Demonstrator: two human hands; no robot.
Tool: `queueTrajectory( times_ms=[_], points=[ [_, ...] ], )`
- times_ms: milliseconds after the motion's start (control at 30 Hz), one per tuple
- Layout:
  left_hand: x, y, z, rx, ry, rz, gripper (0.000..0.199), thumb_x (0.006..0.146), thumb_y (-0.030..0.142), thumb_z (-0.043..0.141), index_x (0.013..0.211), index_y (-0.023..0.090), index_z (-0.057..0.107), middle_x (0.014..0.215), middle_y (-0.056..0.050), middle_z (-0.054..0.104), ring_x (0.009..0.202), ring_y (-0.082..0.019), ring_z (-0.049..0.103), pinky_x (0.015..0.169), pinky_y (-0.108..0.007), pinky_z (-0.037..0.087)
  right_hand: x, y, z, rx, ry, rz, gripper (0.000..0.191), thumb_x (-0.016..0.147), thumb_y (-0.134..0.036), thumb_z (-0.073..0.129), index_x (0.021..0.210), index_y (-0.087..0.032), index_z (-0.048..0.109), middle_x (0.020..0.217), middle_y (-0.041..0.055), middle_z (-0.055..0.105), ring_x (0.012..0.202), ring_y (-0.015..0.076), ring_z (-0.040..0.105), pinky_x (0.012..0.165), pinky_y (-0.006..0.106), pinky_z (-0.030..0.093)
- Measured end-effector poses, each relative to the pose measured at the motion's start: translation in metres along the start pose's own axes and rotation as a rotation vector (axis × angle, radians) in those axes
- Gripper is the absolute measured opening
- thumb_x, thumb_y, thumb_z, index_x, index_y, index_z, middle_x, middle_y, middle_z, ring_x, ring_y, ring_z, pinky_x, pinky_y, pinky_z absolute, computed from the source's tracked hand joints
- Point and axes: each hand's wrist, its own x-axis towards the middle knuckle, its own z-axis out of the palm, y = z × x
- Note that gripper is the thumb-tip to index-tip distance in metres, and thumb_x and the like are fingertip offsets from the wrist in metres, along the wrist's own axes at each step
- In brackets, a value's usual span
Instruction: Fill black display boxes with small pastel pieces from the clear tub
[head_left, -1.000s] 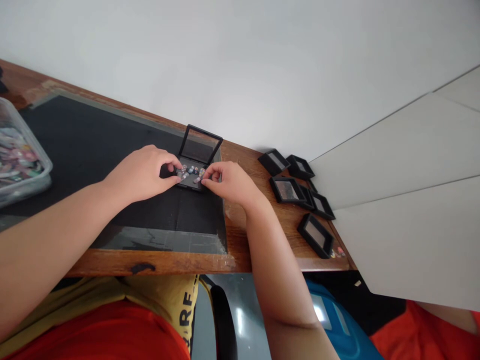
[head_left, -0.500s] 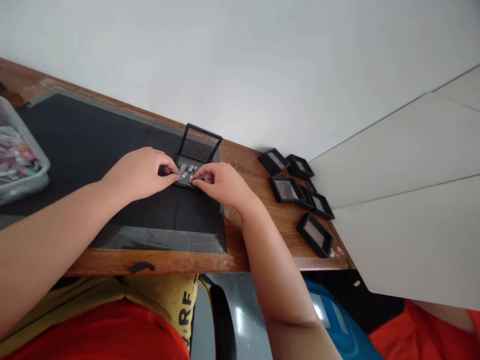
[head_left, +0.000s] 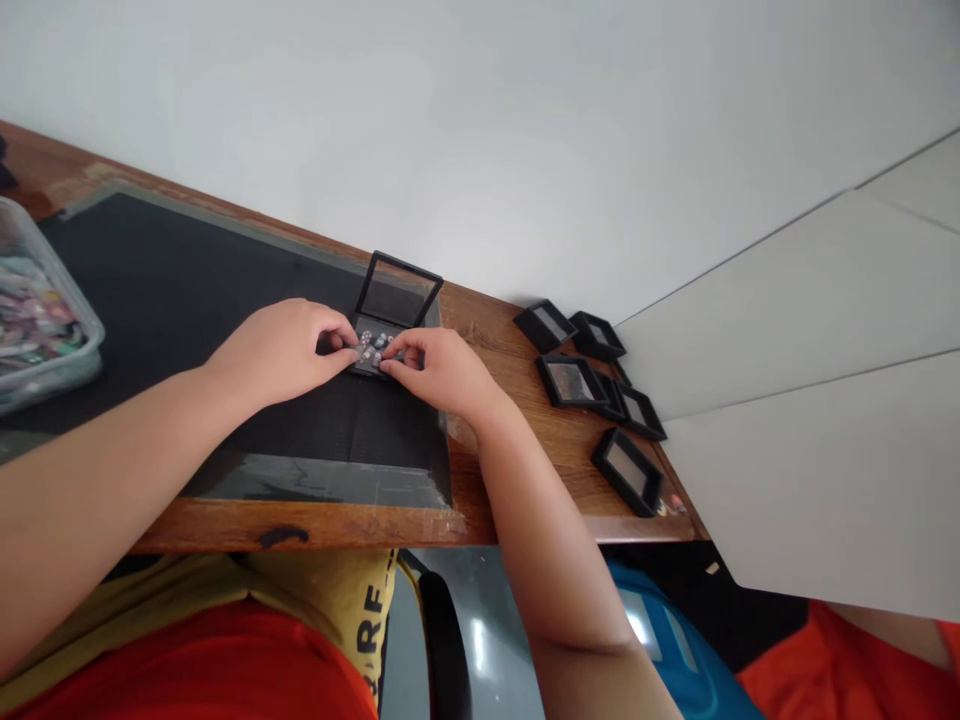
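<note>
Wooden desk (head_left: 525, 385), bearing a black mat (head_left: 195, 265). Clear tub (head_left: 67, 380) of small colourful pieces, far left. Left hand (head_left: 289, 352) and right hand (head_left: 446, 370), opposed; thumb and fingertips of each grip close together, any hold indeterminable. Black case (head_left: 397, 305), between them near the mat's right end, lid raised at the far side. Black frames (head_left: 572, 380), right. Beads (head_left: 369, 345), within the case.
</note>
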Motion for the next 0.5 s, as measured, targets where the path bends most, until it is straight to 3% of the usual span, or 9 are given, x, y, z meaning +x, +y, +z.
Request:
queueTrajectory(
  times_ms=[267, 400, 500],
  points=[
    [-0.013, 0.02, -0.014, -0.11, 0.188, 0.023, 0.031, 0.091, 0.046, 0.058, 0.107, 0.027, 0.077, 0.108, -0.004, 0.08, 0.096, -0.025, 0.071, 0.083, -0.038, 0.053, -0.003, 0.002, -0.008, -0.021, 0.061, 0.004, 0.015, 0.09, -0.03, 0.073, 0.096, -0.018, 0.08, 0.072, -0.0016, 0.068, 0.066, 0.0119, 0.055, 0.066, 0.028, 0.035],
    [-0.028, 0.034, -0.034, -0.082, 0.283, 0.046, 0.029, 0.091, 0.05, 0.057, 0.104, 0.031, 0.076, 0.106, 0.0, 0.079, 0.094, -0.025, 0.071, 0.078, -0.038, 0.051, -0.005, 0.002, -0.008, -0.016, 0.078, -0.009, 0.016, 0.09, -0.031, 0.074, 0.099, -0.019, 0.08, 0.074, -0.0013, 0.069, 0.069, 0.0126, 0.057, 0.067, 0.027, 0.035],
    [-0.047, 0.033, -0.054, -0.066, 0.342, 0.001, 0.027, 0.093, 0.05, 0.058, 0.104, 0.033, 0.075, 0.102, 0.003, 0.079, 0.09, -0.023, 0.071, 0.069, -0.034, 0.05, -0.005, -0.001, -0.004, 0.003, 0.055, -0.023, 0.018, 0.09, -0.031, 0.076, 0.102, -0.019, 0.079, 0.073, -0.0019, 0.068, 0.068, 0.0123, 0.057, 0.067, 0.027, 0.034]
  ],
)
